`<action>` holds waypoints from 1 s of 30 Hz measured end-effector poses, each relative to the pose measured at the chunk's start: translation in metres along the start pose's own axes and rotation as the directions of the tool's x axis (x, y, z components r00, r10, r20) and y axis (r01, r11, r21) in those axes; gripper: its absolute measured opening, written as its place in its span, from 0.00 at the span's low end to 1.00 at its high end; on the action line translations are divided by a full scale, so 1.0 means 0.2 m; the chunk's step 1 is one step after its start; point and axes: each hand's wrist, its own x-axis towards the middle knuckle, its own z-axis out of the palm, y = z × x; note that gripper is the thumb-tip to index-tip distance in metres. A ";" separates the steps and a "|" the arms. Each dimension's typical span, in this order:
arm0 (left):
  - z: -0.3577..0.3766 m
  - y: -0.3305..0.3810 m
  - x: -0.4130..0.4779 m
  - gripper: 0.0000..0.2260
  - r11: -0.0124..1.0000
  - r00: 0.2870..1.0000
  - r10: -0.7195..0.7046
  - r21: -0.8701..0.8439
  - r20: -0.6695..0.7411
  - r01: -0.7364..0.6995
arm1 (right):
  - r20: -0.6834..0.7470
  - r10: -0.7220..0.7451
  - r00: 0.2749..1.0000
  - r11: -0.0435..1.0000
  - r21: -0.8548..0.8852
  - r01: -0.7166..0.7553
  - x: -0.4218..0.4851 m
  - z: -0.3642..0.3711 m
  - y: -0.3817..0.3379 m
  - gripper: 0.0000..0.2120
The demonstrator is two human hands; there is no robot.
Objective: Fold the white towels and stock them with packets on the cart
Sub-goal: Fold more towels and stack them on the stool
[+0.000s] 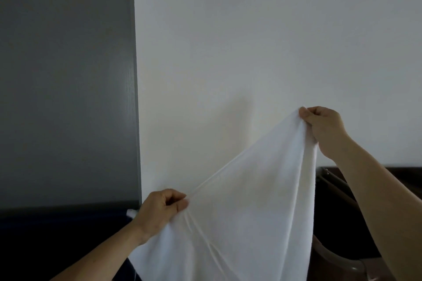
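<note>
- White towel (251, 212) held up before wall (251, 41), top edge pulled taut btwn hands.
- L hand (159, 211): low, edge pinched, fingers curled.
- R hand (324, 130): higher, corner gripped.
- Grey bar (338, 258) on dark unit at R; contents can't be told.

A dark blue surface (57, 223) at lower left carries a small white thing (131, 212), unidentifiable, at its right end.

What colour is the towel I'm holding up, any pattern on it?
Plain white, no pattern. The towel shows best in the head view, stretched between both hands.
</note>
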 end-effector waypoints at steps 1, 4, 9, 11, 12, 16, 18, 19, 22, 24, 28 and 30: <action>0.01 0.01 0.00 0.04 0.999 1.000 -0.017 0.028 0.000 0.017 | -0.004 -0.016 1.000 0.998 -0.063 0.016 0.00 0.00 0.01 0.08; 0.07 0.12 0.03 0.02 0.996 0.999 0.006 0.085 -0.035 -0.003 | 0.015 -0.112 0.994 0.956 -0.271 0.112 -0.09 0.09 0.04 0.06; 0.26 0.36 0.10 0.04 0.985 0.995 0.097 0.149 -0.035 -0.091 | 0.554 -0.111 0.825 0.954 -0.173 0.245 -0.45 0.37 0.20 0.06; 0.31 0.40 0.10 0.05 0.985 0.992 0.122 0.121 -0.009 -0.120 | 0.686 -0.026 0.727 0.980 -0.125 0.153 -0.55 0.42 0.26 0.03; 0.31 0.40 0.10 0.06 0.987 0.992 0.124 0.102 -0.004 -0.123 | 0.705 0.020 0.709 0.994 -0.092 0.063 -0.59 0.44 0.28 0.03; 0.31 0.37 0.09 0.05 0.992 0.995 0.087 0.082 0.049 -0.091 | 0.635 0.044 0.772 0.974 -0.198 0.107 -0.66 0.46 0.33 0.11; 0.30 0.34 0.07 0.06 0.994 0.991 0.081 0.060 0.106 -0.088 | 0.626 -0.022 0.780 0.939 -0.254 0.230 -0.67 0.46 0.33 0.11; 0.30 0.32 0.06 0.06 0.996 0.987 0.077 0.023 0.138 -0.081 | 0.613 -0.054 0.789 0.931 -0.254 0.261 -0.65 0.46 0.32 0.10; 0.25 0.25 0.05 0.06 0.996 0.976 0.046 -0.090 0.213 -0.027 | 0.502 -0.150 0.852 0.911 -0.263 0.316 -0.55 0.42 0.26 0.10; 0.20 0.20 0.05 0.08 0.996 0.969 0.046 -0.080 0.244 -0.027 | 0.414 -0.181 0.892 0.907 -0.280 0.314 -0.45 0.39 0.24 0.11; 0.13 0.11 0.06 0.08 0.978 0.957 0.064 0.174 0.283 -0.117 | 0.276 -0.196 0.941 0.909 -0.308 0.280 -0.28 0.34 0.21 0.10; 0.10 0.05 0.06 0.07 0.949 0.952 0.057 0.279 0.300 -0.145 | 0.246 -0.191 0.950 0.908 -0.324 0.266 -0.23 0.31 0.19 0.09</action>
